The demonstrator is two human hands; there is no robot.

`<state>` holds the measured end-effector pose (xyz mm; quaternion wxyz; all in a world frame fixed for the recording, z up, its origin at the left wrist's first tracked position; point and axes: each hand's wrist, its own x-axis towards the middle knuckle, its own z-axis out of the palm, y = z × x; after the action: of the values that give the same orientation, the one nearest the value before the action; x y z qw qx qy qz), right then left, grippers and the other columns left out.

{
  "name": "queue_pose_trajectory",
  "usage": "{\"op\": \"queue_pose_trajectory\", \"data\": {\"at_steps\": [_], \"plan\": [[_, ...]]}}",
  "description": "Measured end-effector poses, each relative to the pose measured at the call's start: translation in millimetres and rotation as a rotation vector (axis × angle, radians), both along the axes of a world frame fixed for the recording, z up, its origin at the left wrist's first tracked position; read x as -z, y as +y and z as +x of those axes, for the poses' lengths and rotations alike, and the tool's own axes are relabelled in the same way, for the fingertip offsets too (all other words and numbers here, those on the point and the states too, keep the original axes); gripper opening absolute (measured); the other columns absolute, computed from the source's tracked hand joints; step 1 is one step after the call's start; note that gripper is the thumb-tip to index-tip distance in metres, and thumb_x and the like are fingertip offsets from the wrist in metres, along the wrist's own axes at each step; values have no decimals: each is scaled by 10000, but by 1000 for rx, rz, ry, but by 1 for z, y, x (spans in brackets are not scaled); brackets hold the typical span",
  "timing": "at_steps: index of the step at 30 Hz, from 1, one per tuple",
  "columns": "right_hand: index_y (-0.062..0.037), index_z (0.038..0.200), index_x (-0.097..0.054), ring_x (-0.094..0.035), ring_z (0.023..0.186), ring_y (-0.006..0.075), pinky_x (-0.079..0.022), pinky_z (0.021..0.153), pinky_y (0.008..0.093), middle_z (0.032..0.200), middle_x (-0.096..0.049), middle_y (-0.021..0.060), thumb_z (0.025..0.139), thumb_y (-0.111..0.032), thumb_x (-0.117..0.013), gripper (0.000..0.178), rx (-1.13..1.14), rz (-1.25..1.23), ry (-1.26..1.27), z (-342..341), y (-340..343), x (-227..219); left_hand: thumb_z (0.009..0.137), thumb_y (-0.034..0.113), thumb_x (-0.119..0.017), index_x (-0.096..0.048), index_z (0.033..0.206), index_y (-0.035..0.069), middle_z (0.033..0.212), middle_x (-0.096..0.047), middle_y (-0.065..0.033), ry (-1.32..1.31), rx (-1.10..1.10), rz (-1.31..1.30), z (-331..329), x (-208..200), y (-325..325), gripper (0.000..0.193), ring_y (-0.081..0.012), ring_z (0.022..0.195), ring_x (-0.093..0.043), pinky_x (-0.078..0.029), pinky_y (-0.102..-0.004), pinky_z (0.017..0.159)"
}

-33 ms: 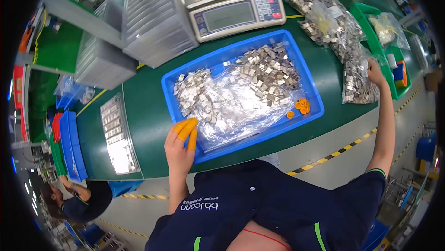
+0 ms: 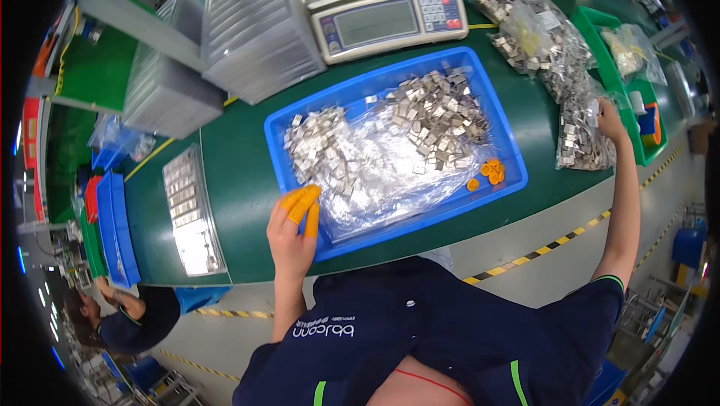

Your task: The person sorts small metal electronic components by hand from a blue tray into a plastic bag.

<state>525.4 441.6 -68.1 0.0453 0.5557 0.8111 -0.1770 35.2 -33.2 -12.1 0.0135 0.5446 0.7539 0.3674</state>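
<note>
My left hand (image 2: 293, 237), wearing orange finger cots, hovers at the front left edge of a blue tray (image 2: 390, 228). Its fingers are bent together; whatever they may hold is hidden. Small silver metal parts with thin leads lie in the tray in a left pile (image 2: 319, 147) and a larger right pile (image 2: 435, 117), on clear plastic film (image 2: 375, 200). Far to the right, my right hand (image 2: 610, 119) is closed on the edge of a clear plastic bag (image 2: 579, 136) full of similar metal parts.
Loose orange finger cots (image 2: 493, 171) lie in the tray's right corner. Behind it stand a weighing scale (image 2: 386, 23) and stacked clear trays (image 2: 262, 31). A flat clear tray (image 2: 193, 211) lies left. Green bins (image 2: 609, 53) stand right. A co-worker (image 2: 135, 316) is at lower left.
The view has shifted very slightly. Both hands keep the same pose and place relative to the tray and bag.
</note>
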Motion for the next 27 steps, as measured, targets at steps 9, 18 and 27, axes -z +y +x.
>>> {"op": "queue_pose_trajectory", "data": {"at_steps": [9,18,27], "plan": [[23,1090,-515,-542,970,415,-417,814,438,990,-575,276,763,-11,-421,342,-45,310,-66,25,38,40,750,-32,-618,-636,918,0,933,-632,-110,51,-78,183,-4,6,-9,172,-276,872,-591,-470,-336,762],[-121,788,-577,-463,598,131,-340,465,293,660,-479,-9,873,-264,-550,169,708,-51,731,33,24,28,765,-31,-602,-640,938,11,951,-632,-119,11,-109,167,-9,4,-26,182,-289,893,-585,-455,-351,797],[4,1044,-432,-419,640,171,-344,478,255,890,-461,116,888,44,-336,188,1062,-515,1535,30,-27,-79,796,-4,-590,-629,946,-9,955,-635,-106,-37,-94,192,-14,14,-35,155,-269,887,-579,-445,-345,800]]}}
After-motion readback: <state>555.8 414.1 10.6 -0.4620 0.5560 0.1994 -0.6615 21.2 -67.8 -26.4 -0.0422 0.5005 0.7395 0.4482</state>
